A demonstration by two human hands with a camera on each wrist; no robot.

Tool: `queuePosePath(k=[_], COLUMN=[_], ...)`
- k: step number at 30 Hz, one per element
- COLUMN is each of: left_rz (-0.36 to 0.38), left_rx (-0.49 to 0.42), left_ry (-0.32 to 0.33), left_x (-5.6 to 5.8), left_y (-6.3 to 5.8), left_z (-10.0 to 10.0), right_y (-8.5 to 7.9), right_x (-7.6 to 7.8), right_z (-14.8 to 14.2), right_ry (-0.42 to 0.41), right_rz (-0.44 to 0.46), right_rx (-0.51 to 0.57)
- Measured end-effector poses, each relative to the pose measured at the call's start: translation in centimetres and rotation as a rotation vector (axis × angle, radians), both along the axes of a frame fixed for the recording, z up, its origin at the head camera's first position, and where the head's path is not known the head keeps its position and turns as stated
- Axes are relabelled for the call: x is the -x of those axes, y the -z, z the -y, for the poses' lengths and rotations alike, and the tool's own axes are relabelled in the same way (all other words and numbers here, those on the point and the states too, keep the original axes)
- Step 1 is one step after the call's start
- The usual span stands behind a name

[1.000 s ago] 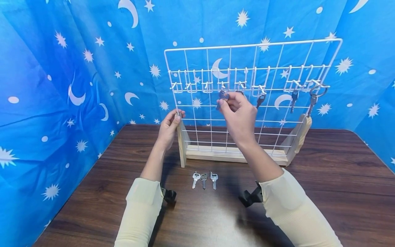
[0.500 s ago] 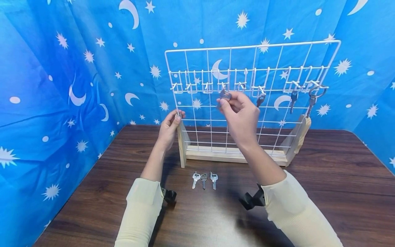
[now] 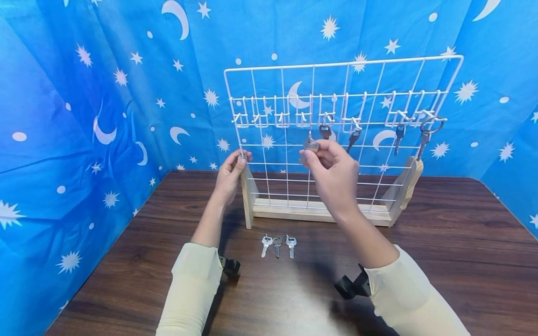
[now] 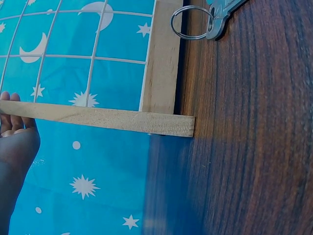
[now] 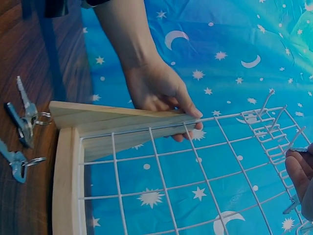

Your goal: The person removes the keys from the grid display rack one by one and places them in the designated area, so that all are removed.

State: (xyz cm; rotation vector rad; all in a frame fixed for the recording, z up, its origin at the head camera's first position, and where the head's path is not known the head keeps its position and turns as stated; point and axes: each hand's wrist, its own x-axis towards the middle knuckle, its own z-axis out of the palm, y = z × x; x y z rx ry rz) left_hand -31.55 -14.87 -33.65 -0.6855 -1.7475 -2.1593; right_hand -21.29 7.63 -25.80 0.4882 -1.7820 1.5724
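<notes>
Since the earlier frames, the right hand (image 3: 336, 175) has dropped from the row of hooks (image 3: 282, 114), bringing the held key (image 3: 312, 145) down with it; the left hand (image 3: 229, 176) is unmoved. A blue curtain (image 3: 138, 28) printed with moons and stars hangs behind a dark wood table (image 3: 147, 289). On it stands the white wire rack (image 3: 290, 213) with pale wooden supports. Left hand: thumb and fingers pinch the rack's left side. Right hand: thumb and fingertips pinch the held key before the wire grid, below the hooks. Four hanging keys (image 3: 354, 135) occupy hooks toward the right. Three loose keys (image 3: 277, 242) lie side by side in front of the rack
</notes>
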Motion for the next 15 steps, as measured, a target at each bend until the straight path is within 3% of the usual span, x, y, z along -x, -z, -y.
queuePosePath(k=[15], left_rz=[-0.001], left_rx=[0.007], left_ry=[0.002], left_x=[0.1], left_y=[0.1], left_z=[0.0], right_y=[3.0], right_x=[-0.7], right_z=[-0.8], right_ry=[0.015], right_rz=[0.078], right_rx=[-0.05])
